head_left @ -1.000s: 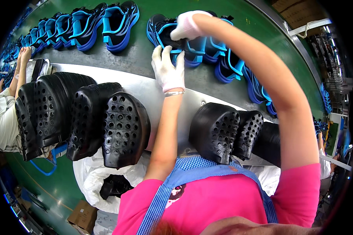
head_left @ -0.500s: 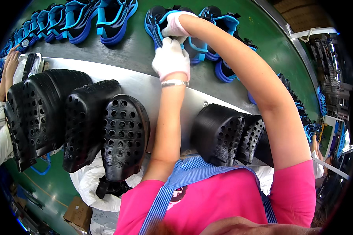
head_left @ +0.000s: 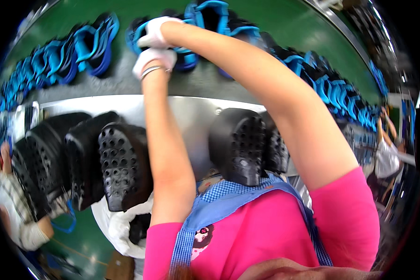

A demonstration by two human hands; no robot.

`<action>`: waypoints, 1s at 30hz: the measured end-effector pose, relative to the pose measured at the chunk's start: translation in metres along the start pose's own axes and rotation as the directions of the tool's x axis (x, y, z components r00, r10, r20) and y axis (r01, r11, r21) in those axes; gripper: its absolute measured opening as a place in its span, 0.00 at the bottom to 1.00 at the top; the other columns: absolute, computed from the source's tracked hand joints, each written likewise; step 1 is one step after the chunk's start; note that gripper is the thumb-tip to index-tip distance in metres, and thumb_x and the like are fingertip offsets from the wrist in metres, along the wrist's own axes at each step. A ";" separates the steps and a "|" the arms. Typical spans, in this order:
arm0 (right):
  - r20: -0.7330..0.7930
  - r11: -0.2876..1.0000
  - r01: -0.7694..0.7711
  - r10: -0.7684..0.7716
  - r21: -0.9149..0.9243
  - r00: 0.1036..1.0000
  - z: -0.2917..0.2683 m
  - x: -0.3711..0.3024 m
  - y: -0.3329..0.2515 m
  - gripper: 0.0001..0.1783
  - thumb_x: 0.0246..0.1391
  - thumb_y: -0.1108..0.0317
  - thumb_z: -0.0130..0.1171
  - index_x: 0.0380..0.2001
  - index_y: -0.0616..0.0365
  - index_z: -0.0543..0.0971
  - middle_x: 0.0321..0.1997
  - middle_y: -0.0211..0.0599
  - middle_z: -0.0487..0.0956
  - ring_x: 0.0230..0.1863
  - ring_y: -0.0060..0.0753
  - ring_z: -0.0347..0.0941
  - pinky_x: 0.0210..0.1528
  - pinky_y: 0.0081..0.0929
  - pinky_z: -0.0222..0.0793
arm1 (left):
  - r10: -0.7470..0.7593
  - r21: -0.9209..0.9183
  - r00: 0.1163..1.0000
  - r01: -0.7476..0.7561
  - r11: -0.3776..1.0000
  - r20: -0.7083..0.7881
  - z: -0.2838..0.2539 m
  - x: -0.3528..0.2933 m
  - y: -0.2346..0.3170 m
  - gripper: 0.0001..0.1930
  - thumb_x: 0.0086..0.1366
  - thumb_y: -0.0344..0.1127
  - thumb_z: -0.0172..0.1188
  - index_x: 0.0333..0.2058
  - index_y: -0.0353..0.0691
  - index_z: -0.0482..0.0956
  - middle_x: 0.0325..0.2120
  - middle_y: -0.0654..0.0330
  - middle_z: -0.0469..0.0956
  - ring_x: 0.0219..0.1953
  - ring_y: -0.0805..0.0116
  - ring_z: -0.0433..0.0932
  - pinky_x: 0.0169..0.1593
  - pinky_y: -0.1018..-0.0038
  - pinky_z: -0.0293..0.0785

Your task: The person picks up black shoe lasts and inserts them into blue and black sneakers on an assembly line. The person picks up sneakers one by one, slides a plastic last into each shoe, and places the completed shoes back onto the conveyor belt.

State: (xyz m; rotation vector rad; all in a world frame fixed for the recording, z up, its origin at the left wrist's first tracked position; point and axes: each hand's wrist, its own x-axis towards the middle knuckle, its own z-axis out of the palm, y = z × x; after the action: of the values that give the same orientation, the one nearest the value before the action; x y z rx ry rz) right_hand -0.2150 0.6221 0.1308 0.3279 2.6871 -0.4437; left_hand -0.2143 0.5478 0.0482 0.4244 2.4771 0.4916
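At the far left, a co-worker in checked clothing (head_left: pixel 11 196) is beside the bench (head_left: pixel 112 84), and along the bench's left part stands a row of black-and-blue sneakers (head_left: pixel 56 63). Before the near edge, on a steel plate (head_left: pixel 191 123), stand several black sole-shaped blocks (head_left: pixel 121 163) with rows of holes; below them are a white plastic bag (head_left: pixel 111 224) and a cardboard box (head_left: pixel 120 267). A single black-and-blue sneaker (head_left: pixel 134 37) lies on the bench beyond its near edge, under the gloved hands. The left hand (head_left: pixel 155 60) is at its near side; its fingers are hidden and blurred, so I cannot tell their state. The right hand (head_left: pixel 155 33) is at its opening, fingers bent, but I cannot tell whether they grip. The left forearm passes through the gap between the blocks. To the right stand more holed blocks (head_left: pixel 245 144), and the right forearm crosses in front of further sneakers (head_left: pixel 210 14), covering some. Another sneaker row (head_left: pixel 338 95) follows the bench toward its right end, where another person (head_left: pixel 388 156) is visible.
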 end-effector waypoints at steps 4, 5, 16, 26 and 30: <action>-0.091 0.977 0.178 -0.189 -0.119 0.978 -0.048 -0.102 0.034 0.24 0.51 0.49 0.53 0.44 0.55 0.80 0.39 0.44 0.81 0.39 0.46 0.78 0.43 0.34 0.73 | -0.069 -0.170 0.996 0.078 0.982 0.062 -0.013 -0.011 0.010 0.26 0.59 0.47 0.53 0.49 0.31 0.74 0.43 0.48 0.78 0.40 0.54 0.81 0.40 0.64 0.79; -0.140 0.972 0.197 -0.215 -0.131 0.967 -0.065 -0.144 0.047 0.23 0.52 0.50 0.52 0.44 0.55 0.79 0.38 0.43 0.81 0.39 0.46 0.78 0.42 0.33 0.73 | -0.105 -0.210 0.993 0.115 0.971 0.060 -0.018 -0.016 0.011 0.26 0.58 0.46 0.52 0.47 0.29 0.75 0.40 0.47 0.79 0.38 0.54 0.81 0.40 0.63 0.78; -0.626 0.751 -0.653 0.467 -0.091 0.624 -0.056 -0.580 0.278 0.16 0.55 0.59 0.55 0.42 0.56 0.79 0.38 0.40 0.81 0.40 0.37 0.78 0.44 0.31 0.72 | -0.059 0.250 0.835 0.230 0.940 -0.548 -0.009 -0.046 0.002 0.28 0.59 0.61 0.49 0.58 0.64 0.70 0.58 0.59 0.69 0.55 0.49 0.71 0.55 0.58 0.70; -0.477 0.557 -0.814 0.768 0.167 0.427 0.080 -0.675 0.378 0.23 0.48 0.73 0.53 0.51 0.53 0.71 0.52 0.45 0.73 0.56 0.49 0.68 0.58 0.34 0.64 | 0.231 0.123 0.818 -0.196 0.973 -0.527 -0.023 -0.088 0.010 0.28 0.60 0.57 0.51 0.55 0.48 0.74 0.54 0.50 0.72 0.55 0.51 0.71 0.58 0.64 0.65; -0.475 0.642 -0.755 0.710 0.134 0.520 0.081 -0.677 0.390 0.23 0.46 0.74 0.55 0.50 0.53 0.71 0.51 0.44 0.74 0.55 0.47 0.69 0.58 0.33 0.64 | 0.291 0.102 0.790 -0.282 0.954 -0.540 -0.024 -0.098 0.011 0.26 0.62 0.53 0.52 0.52 0.41 0.76 0.50 0.48 0.76 0.52 0.51 0.74 0.56 0.66 0.66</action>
State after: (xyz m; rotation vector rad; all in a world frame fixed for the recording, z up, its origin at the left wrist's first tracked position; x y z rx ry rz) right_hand 0.5305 0.8433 0.2421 1.6838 2.6443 0.0550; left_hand -0.1491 0.5127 0.1178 0.7660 2.9867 0.8151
